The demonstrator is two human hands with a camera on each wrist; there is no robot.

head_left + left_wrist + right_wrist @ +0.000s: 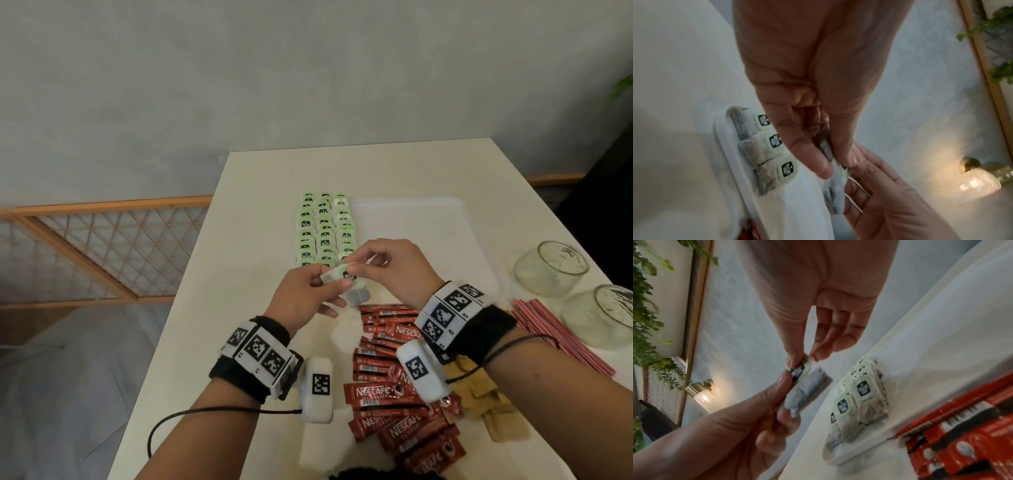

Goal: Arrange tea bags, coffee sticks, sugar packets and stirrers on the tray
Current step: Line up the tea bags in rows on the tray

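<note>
Coffee sticks (397, 394) near; tray (411, 212) holds tea bags (323, 229) (three rows).

One tray (445, 219), two glass jars (551, 270), three rows of tea bags (323, 229), one held tea bag (346, 279).

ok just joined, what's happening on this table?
A person holds one tea bag between the left hand and right hand, above the white tray. Three rows of tea bags already line the tray's left side. Coffee sticks, stirrers and brown packets still lie on the table.
</note>
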